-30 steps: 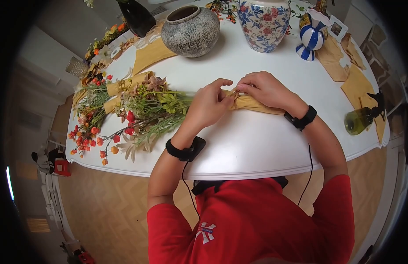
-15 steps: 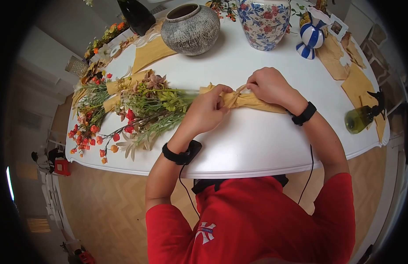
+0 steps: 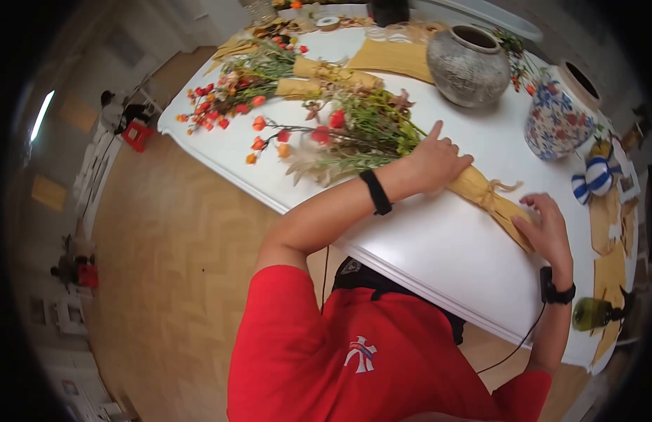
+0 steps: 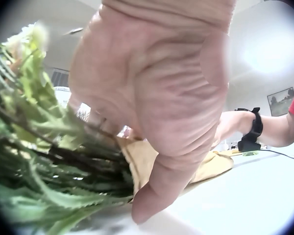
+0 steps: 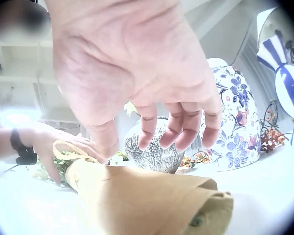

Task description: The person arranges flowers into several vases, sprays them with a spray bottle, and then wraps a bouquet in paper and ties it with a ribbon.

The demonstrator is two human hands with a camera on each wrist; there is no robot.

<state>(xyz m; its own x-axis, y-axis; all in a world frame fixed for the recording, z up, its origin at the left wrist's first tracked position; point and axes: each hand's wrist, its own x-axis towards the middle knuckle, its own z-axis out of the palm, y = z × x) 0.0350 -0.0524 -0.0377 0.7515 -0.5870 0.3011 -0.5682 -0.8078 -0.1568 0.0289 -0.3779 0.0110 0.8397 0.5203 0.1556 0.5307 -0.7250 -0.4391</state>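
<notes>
A bouquet of artificial flowers [image 3: 372,119] lies on the white table, its stems wrapped in yellow-brown paper [image 3: 474,184] with a ribbon bow [image 3: 492,195] tied round the wrap. My left hand [image 3: 435,165] holds the bouquet where the stems enter the paper, thumb on the near side and fingers over the far side. My right hand [image 3: 551,228] is spread beside the lower end of the wrap, thumb and fingers apart. In the right wrist view its loosely bent fingers hang over the paper wrap [image 5: 152,196], holding nothing.
Behind the bouquet stand a grey textured pot [image 3: 470,74] and a floral vase [image 3: 559,126]. A blue-and-white striped vase [image 3: 595,179] and a green spray bottle [image 3: 590,314] are at the right. Further flower bunches [image 3: 227,88] and yellow paper [image 3: 393,58] lie at the far left and back.
The head view has swung round. My hands have left the ribbon, now tied in a bow; the left moved to the flower end of the wrap, the right to its lower end.
</notes>
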